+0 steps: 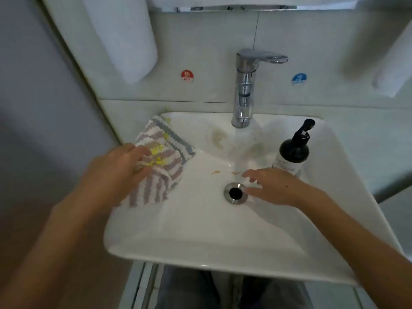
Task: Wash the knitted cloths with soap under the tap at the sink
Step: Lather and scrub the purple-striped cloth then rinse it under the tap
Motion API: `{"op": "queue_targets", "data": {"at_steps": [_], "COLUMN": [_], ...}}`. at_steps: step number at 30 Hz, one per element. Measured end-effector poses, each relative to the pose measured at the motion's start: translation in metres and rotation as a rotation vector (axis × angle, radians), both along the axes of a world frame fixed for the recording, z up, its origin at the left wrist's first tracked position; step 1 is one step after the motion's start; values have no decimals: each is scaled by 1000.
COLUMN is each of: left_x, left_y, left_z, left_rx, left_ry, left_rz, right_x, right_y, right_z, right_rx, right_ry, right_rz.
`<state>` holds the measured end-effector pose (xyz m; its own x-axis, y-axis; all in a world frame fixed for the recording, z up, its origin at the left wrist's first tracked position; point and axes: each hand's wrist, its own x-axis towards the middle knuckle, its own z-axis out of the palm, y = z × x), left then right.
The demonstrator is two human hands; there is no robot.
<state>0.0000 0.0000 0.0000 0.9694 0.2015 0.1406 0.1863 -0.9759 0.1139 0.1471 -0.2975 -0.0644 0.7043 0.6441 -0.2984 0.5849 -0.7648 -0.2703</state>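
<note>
Left hand: the left hand (120, 168) grips the knitted cloth (160, 161), fingers curled on its yellow-stained middle.
Cloth: striped, draped over the sink (200, 246) at its far-left rim.
Right hand: the right hand (274, 188) is spread, fingers straight, holding nothing, beside the drain (235, 193).
Tap: the tap (245, 90) runs water.
Soap: the soap bottle (293, 150) stands on the right, just beyond the right hand.
</note>
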Motion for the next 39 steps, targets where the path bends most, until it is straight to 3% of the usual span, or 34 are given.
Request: {"op": "queue_targets", "data": {"at_steps": [4, 8, 14, 20, 26, 32, 34, 39], "left_x": [-11, -9, -8, -11, 3, 53, 72, 109], "left_y": [16, 16, 21, 17, -16, -65, -81, -106], "left_z": [-2, -6, -6, 24, 67, 48, 31, -3], "left_rx": [55, 36, -50, -149, -314, -459, -484, -568], "left_ry": [105, 56, -5, -197, -357, -168, -115, -55], "left_rz": [173, 218, 196, 103, -136, -346, -391, -414], "right_x": [-1, -2, -3, -5, -9, -12, -11, -1], "right_y": [0, 2, 1, 2, 4, 8, 6, 2], "right_z": [-3, -4, -4, -2, 8, 29, 33, 20], "right_rx": [-50, -66, -59, -1, 222, 859, 902, 771], "right_ry": [-12, -19, -26, -34, -116, 293, 359, 246], "right_rz": [35, 30, 36, 34, 1, -200, -217, -232]}}
